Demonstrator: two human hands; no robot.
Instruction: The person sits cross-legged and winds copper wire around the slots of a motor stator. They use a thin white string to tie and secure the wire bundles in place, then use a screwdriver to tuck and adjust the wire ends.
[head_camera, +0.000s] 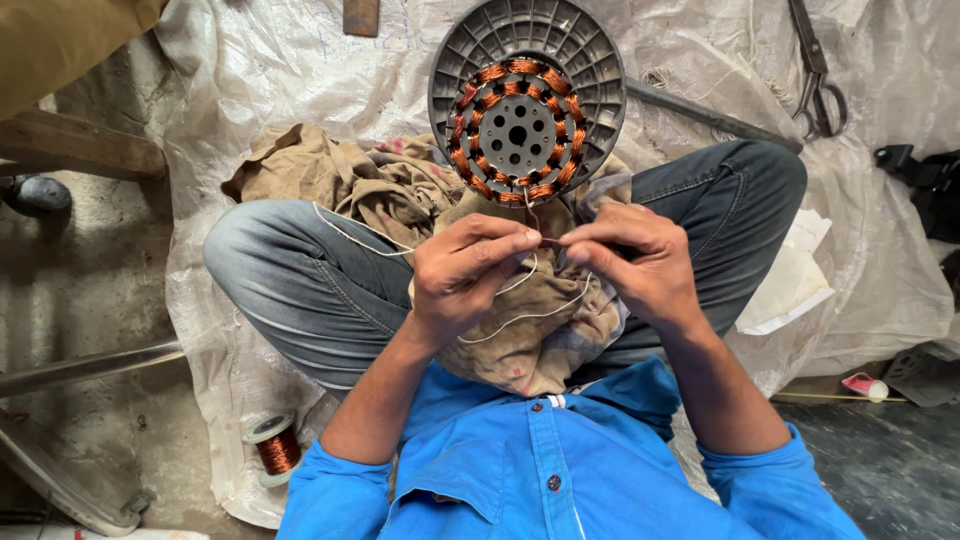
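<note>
I am pinching a thin white string between both hands over my lap: my left hand and right hand are each closing fingertips on it, just below the copper-wound stator resting on the brown cloth.

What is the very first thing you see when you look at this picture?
The round grey motor part ringed with shiny copper wire coils stands out first, propped on a brown cloth in the person's lap at the top middle. Just below it, the left hand and right hand meet fingertip to fingertip, pinching thin white thread. A spool of copper wire sits on the floor at lower left, and scissors lie at upper right.
</note>
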